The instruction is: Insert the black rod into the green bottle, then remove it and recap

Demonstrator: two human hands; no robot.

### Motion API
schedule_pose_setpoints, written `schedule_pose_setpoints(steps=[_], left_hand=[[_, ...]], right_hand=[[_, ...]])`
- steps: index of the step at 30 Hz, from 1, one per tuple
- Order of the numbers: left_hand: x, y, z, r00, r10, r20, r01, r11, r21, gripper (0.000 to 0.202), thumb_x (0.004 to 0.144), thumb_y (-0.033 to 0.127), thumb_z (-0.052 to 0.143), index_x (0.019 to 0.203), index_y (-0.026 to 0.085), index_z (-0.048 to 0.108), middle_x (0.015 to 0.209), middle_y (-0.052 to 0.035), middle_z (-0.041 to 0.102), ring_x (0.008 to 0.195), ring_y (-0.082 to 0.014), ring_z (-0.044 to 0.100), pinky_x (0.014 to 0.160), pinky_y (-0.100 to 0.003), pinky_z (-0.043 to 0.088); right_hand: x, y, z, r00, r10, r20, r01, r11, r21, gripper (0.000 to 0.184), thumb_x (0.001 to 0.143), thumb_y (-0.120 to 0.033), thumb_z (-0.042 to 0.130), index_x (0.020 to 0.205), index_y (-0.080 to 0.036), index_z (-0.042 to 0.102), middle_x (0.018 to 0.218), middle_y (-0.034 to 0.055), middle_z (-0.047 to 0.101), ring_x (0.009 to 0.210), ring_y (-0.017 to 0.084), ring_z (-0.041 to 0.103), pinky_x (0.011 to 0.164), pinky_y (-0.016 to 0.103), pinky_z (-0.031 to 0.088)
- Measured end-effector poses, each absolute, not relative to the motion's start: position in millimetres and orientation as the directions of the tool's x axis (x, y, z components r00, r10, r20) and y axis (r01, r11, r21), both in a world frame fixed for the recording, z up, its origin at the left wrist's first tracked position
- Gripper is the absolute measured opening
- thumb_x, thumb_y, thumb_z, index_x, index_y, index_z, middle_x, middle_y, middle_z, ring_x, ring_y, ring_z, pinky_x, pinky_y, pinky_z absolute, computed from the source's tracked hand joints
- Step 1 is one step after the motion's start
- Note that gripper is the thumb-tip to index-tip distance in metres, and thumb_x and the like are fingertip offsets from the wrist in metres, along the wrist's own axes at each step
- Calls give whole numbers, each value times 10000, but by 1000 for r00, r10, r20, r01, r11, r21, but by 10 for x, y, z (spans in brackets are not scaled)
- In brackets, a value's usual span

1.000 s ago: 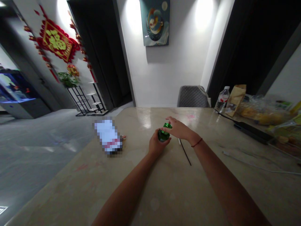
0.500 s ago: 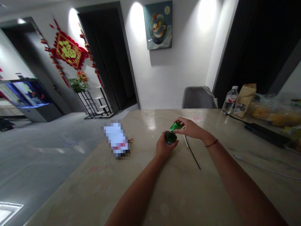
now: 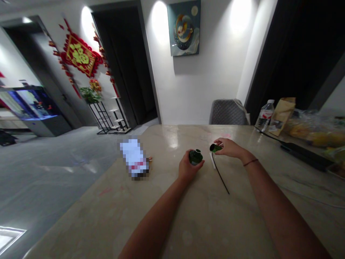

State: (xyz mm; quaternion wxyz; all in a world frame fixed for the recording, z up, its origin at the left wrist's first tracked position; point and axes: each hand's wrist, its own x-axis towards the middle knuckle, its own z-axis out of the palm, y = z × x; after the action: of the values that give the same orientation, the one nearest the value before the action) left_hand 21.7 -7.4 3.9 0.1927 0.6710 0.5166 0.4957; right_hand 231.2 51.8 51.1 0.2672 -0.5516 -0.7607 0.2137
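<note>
A dark green bottle [image 3: 195,158] stands upright on the table, its pale neck uncovered. Wrapped round its left side and front is my left hand [image 3: 188,168]. To the right of the bottle, my right hand [image 3: 229,147] grips a shiny green bottle cap [image 3: 216,148] above the table. The cap lies tipped sideways, its dark hollow end turned toward the bottle and toward me. Just below the cap, a thin black stick [image 3: 221,176] and a short white strip [image 3: 212,160] rest on the tabletop.
A blurred-out phone-like object [image 3: 134,158] lies on the left of the marble-look table [image 3: 151,230]. On the right are a water bottle [image 3: 265,115], a paper bag [image 3: 282,115], plastic-wrapped goods [image 3: 312,126] and a long black case [image 3: 306,155]. A grey chair [image 3: 229,112] stands behind.
My right hand has lifted the green cap off the bottle's neck and moved it right, tilting it. My left hand stays on the bottle. The view has shifted slightly.
</note>
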Motion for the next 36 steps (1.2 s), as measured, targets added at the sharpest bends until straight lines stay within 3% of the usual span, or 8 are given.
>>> schedule_pose_setpoints(steps=[4, 13, 20, 22, 25, 28, 31, 36], left_hand=[[218, -84, 58, -36, 888, 457, 502, -380, 777, 544, 597, 431, 666, 1056, 215, 472, 902, -28, 614, 797, -158, 584, 741, -284, 447], [210, -66, 40, -34, 890, 456, 498, -380, 779, 546, 599, 424, 665, 1064, 215, 469, 915, -29, 612, 817, -160, 583, 751, -290, 449], [216, -77, 48, -38, 892, 451, 496, -375, 783, 539, 597, 412, 668, 1058, 216, 469, 901, -24, 611, 815, -161, 582, 754, -289, 448], [217, -82, 56, -46, 893, 447, 500, -367, 784, 542, 592, 411, 671, 1056, 214, 471, 900, -24, 612, 816, -161, 584, 754, -286, 447], [218, -85, 61, -43, 894, 446, 496, -369, 786, 547, 588, 414, 671, 1055, 212, 471, 893, -24, 614, 813, -160, 585, 751, -283, 448], [219, -82, 55, -49, 889, 455, 493, -374, 785, 542, 590, 414, 668, 1055, 215, 474, 889, -22, 617, 805, -156, 587, 748, -280, 449], [218, -79, 44, -50, 886, 462, 495, -379, 781, 544, 591, 417, 666, 1057, 213, 473, 899, -24, 616, 808, -156, 586, 746, -280, 450], [208, -73, 25, -35, 882, 470, 495, -393, 775, 545, 607, 429, 654, 1070, 216, 462, 902, -21, 615, 816, -153, 584, 761, -284, 449]], right_hand=[[2360, 517, 451, -284, 957, 51, 812, 269, -518, 297, 580, -188, 637, 867, -123, 594, 868, 67, 643, 791, 178, 594, 690, 253, 442], [2472, 504, 367, -174, 983, -51, 928, 147, -343, 378, 539, -156, 624, 913, -111, 587, 937, 99, 631, 835, 200, 582, 667, 241, 428], [2513, 499, 315, -127, 982, -141, 951, 81, -299, 372, 540, -174, 656, 904, -106, 621, 926, 111, 642, 807, 213, 599, 658, 259, 438], [2492, 504, 335, -151, 985, -87, 948, 119, -295, 442, 548, -225, 677, 969, -104, 612, 978, 126, 631, 852, 222, 594, 701, 272, 442], [2378, 489, 428, -166, 977, 133, 939, 198, -281, 539, 609, -353, 658, 1084, -115, 567, 1110, 142, 576, 985, 231, 547, 813, 297, 420], [2166, 425, 535, -163, 949, 271, 956, 220, -195, 356, 689, -383, 590, 961, -157, 634, 1025, 117, 621, 988, 228, 543, 839, 320, 410], [1941, 326, 566, -178, 965, 193, 980, 192, -57, 224, 698, -341, 593, 772, -147, 677, 856, 139, 666, 934, 261, 570, 784, 350, 433], [1745, 206, 505, -110, 994, 1, 994, 110, 5, 243, 655, -196, 628, 880, -114, 665, 922, 192, 658, 856, 308, 620, 656, 378, 478]])
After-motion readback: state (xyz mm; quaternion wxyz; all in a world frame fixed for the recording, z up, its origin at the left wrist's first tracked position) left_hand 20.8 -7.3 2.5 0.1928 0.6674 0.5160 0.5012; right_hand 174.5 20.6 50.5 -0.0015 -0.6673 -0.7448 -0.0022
